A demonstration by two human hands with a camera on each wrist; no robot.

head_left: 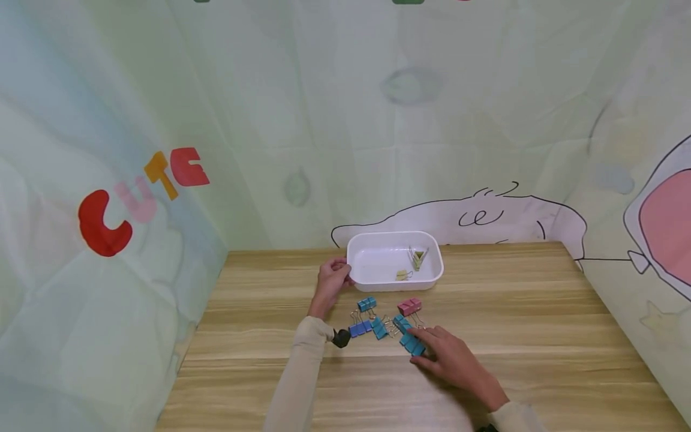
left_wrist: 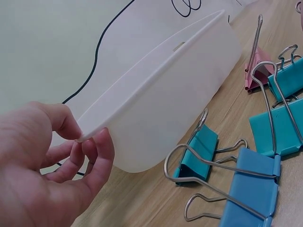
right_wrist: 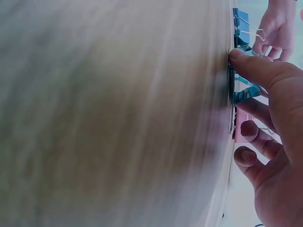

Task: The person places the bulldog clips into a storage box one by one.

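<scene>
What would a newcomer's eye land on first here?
Probably the rounded white plastic tub at the back of the wood-grain table, its rim pinched by the left hand, with two yellow metal binder clips inside toward its right. Next, the blue, teal and pink metal binder clips scattered in front, the right hand on a teal one. Then the multicoloured letters spelling CUTE on the pale backdrop at left.

Blue clip [left_wrist: 258, 189] half-cropped (left wrist).
</scene>
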